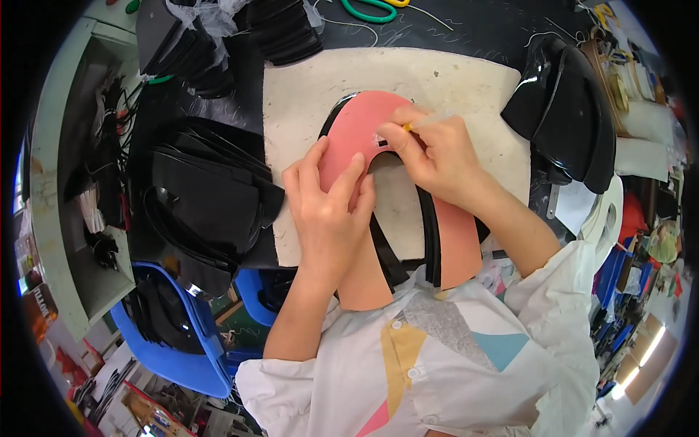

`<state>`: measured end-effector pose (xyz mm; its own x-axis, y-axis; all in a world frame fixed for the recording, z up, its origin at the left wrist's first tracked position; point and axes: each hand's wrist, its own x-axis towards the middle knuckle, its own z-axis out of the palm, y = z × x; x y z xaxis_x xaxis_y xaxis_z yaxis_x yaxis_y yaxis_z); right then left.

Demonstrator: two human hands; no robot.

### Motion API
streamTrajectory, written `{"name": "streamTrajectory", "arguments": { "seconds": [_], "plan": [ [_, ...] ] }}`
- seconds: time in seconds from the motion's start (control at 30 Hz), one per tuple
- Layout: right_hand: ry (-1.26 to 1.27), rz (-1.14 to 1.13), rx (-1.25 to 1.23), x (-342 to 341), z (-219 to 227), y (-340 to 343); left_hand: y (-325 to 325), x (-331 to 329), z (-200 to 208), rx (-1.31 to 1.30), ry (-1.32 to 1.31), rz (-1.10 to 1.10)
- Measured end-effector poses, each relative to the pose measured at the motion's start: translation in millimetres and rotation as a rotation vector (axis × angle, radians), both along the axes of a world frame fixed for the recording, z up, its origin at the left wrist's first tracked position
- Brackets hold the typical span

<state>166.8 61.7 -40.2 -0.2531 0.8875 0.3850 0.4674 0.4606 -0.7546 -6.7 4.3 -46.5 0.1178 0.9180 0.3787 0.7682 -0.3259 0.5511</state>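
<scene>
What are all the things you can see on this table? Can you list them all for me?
pink U-shaped piece: 1, salmon pink, on black cut-out, mat centre
cutting mat: 1, cream, table middle
black shaped pieces: a stack, black, left of mat
glossy black pieces: a few, black, right of mat
scissors: 1, green handles, top edge
blue bin: 1, blue, lower left
pen: 1, pale, right hand
left hand: pressing pink piece
right hand: holding pen

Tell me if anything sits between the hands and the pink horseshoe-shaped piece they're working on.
Nothing visible does. The left hand lies flat on the pink horseshoe-shaped template, and the right hand rests over its inner curve, holding a thin pen-like tool whose tip meets the pink surface. Glossy black material lies beneath the template.
</scene>
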Motion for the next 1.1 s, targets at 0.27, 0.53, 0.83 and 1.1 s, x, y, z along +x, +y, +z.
{"name": "streamTrajectory", "arguments": {
  "seconds": [0.27, 0.53, 0.83, 1.1],
  "plan": [
    [-0.059, -0.034, -0.025, 0.7, 7.9, 0.0, -1.3, -0.9, -0.2, -0.03, -0.029, 0.011],
    [-0.049, -0.453, -0.138, 55.6, -10.3, 18.0, 2.7, -19.3, 10.8, -0.227, -0.146, -0.047],
    [1.0, -0.587, 0.024, 165.5, 40.9, 33.0, -1.0, -9.8, 7.6, 0.213, 0.235, 0.04],
    [1.453, -0.268, -0.26, 152.7, 39.1, 35.5, -7.6, -60.8, 72.7, 0.135, -0.38, 0.384]
  ]
}}
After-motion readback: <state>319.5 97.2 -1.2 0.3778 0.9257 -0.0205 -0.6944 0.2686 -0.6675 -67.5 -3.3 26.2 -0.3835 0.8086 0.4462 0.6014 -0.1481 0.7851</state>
